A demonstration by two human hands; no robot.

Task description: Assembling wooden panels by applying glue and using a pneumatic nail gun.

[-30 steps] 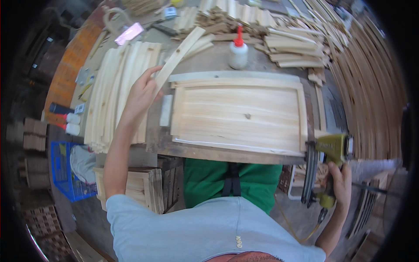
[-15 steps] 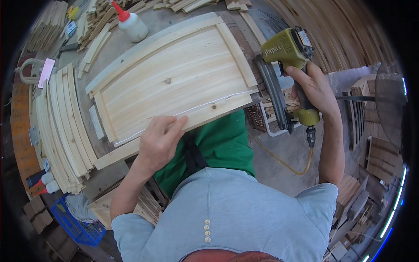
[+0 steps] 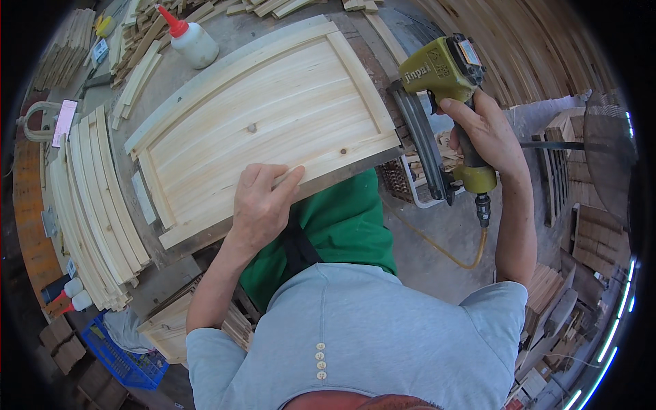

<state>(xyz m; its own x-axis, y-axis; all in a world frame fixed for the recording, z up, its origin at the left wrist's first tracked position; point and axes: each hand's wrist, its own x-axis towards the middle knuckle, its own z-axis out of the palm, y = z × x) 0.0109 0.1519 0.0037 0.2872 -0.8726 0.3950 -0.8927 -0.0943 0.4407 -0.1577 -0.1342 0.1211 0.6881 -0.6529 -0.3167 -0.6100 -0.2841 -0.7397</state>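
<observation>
My left hand (image 3: 265, 205) is closed on a pale wooden strip (image 3: 344, 152) with a dark knot, fingers over its top and near side. The strip lies along the near edge of a wooden panel (image 3: 253, 102), which has similar strips along its other edges. In my right hand (image 3: 484, 133) is a green pneumatic nail gun (image 3: 437, 72), held by its black grip to the right of the panel, clear of the wood. Its long dark magazine (image 3: 418, 137) points toward me. A yellow air hose (image 3: 476, 256) hangs from the handle.
A white glue bottle (image 3: 195, 44) with a red nozzle stands beyond the panel. Long wooden strips (image 3: 102, 198) are stacked at the left, above a blue crate (image 3: 123, 359). A white basket (image 3: 410, 174) of wood pieces is below the nail gun. A fan (image 3: 608, 157) stands at far right.
My left hand has slid the near strip rightward and up against the panel edge, and the white glue line there is now covered. The nail gun stays in my right hand, nearly unmoved.
</observation>
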